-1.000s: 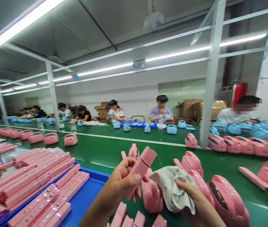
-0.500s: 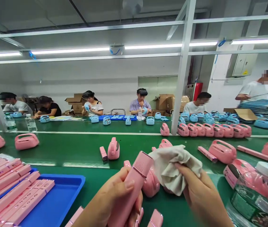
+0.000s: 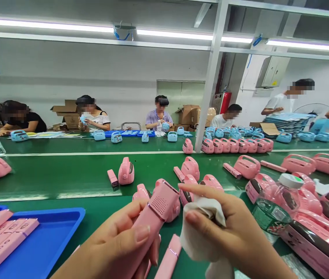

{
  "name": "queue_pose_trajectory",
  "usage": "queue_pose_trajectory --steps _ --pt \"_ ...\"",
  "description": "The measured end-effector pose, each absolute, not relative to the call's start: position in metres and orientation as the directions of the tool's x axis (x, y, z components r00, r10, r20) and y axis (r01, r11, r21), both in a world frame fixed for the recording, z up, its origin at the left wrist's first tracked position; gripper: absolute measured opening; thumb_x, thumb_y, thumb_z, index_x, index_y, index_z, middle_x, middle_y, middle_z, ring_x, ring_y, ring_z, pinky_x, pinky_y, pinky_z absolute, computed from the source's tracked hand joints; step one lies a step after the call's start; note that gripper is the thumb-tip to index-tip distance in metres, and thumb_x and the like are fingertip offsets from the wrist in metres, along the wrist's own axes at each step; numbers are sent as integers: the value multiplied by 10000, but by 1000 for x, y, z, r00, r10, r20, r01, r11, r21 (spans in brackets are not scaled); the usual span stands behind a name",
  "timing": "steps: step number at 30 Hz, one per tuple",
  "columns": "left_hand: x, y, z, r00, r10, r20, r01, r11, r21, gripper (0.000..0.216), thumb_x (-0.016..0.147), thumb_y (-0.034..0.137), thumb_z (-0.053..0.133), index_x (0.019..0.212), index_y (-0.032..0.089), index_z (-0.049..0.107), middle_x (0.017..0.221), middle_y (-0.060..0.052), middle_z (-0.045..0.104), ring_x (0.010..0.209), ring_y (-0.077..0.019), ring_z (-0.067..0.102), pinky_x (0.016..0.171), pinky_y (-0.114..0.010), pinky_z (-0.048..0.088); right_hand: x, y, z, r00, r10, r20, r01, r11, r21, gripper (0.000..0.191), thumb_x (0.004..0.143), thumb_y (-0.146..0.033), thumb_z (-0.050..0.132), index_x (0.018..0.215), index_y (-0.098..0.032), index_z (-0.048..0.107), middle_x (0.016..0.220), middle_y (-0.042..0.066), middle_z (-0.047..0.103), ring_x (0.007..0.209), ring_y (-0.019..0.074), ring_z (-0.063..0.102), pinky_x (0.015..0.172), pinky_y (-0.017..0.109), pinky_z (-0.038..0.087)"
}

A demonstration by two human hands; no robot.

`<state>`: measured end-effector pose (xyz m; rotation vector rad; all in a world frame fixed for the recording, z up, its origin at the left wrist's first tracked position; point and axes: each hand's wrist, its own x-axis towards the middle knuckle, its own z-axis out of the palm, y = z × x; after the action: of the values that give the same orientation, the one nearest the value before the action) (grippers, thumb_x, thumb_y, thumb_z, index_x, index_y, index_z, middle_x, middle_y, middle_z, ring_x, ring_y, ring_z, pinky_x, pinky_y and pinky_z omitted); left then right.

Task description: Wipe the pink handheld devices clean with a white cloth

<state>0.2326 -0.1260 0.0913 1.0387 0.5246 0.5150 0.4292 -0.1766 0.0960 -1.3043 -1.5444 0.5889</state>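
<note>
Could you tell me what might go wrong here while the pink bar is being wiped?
The left hand holds the bar low down, so a push from the cloth in the right hand could tip it loose. A bottle stands close beside the right hand, and a wide wipe could knock it onto the pink cases.

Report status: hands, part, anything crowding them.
Left hand shut on pink bar. Right hand shut on white cloth, beside bar's grille end. Water bottle and pink cases close right.
</note>
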Motion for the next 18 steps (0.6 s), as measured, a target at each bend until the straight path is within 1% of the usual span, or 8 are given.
queue_pose_trajectory --steps 2,3,5,8,13,15,18 --pt "235 -128 91 774 603 -192 -119 437 891 538 675 404 680 1142 222 485 617 22 540 461 -57 451 422 -143 306 424 -178 96 51 906 420 450 354 -820 211 795 -378 553 879 -206 643 564 -42 537 480 75 426 436 162 342" --pt "236 -128 91 779 593 -202 -112 450 886 538 672 411 681 1135 216 491 608 27 523 467 -59 445 424 -146 296 422 -178 96 46 893 448 466 377 -800 181 811 -343 532 800 -200 644 554 -40 534 476 71 424 431 155 340" --pt "237 -129 91 777 592 -215 -95 447 889 488 666 424 682 1070 196 531 605 26 515 471 -62 445 418 -153 277 420 -179 97 70 859 507 515 404 -756 197 826 -298 508 706 -194 625 533 -42 530 468 65 429 432 145 344" --pt "237 -128 91 761 603 -240 -63 436 898 392 674 433 669 961 187 567 634 13 555 435 -59 455 395 -159 271 421 -181 98 106 812 575 564 427 -707 176 815 -275 523 683 -202 613 513 -51 531 454 60 440 433 129 358" --pt "236 -124 90 750 628 -206 -120 437 891 261 710 379 649 838 164 574 665 -4 590 445 -52 480 434 -153 351 423 -187 98 81 760 644 628 463 -626 159 792 -260 539 654 -216 604 506 -58 540 414 51 437 395 104 359" --pt "235 -122 91 756 628 -187 -145 439 887 286 713 377 645 894 171 564 664 -5 589 454 -60 477 434 -157 354 423 -188 98 43 767 641 625 480 -616 162 799 -270 528 671 -216 611 506 -53 542 405 55 442 376 112 350" --pt "235 -121 92 753 636 -169 -148 414 898 398 717 412 624 1038 200 520 666 -5 592 433 -72 469 406 -168 328 424 -190 98 -22 784 621 617 499 -609 153 802 -266 519 695 -209 613 505 -47 552 409 64 469 384 125 360"
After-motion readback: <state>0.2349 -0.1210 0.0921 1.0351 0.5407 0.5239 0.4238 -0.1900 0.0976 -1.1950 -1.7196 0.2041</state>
